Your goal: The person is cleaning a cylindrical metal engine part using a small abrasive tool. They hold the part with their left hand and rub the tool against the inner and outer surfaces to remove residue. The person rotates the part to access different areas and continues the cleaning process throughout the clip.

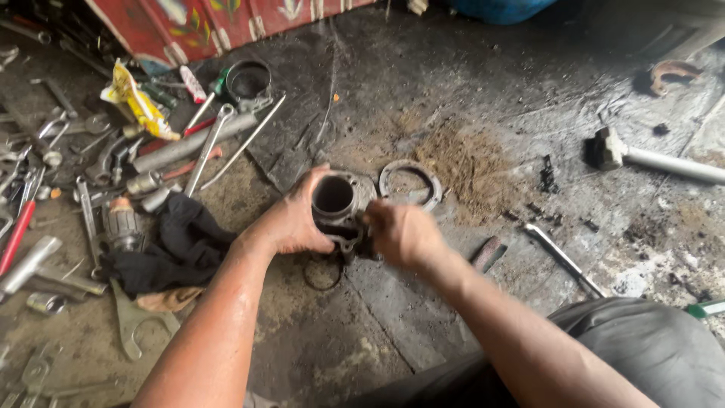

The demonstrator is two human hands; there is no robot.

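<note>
Left hand clenched round cylinder, bore tilted up for access; right hand fingers grasping its side, above floor.

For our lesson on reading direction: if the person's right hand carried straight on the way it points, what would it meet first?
The right hand points left, so it would first meet the metal cylinder, which it already seems to touch.
</note>
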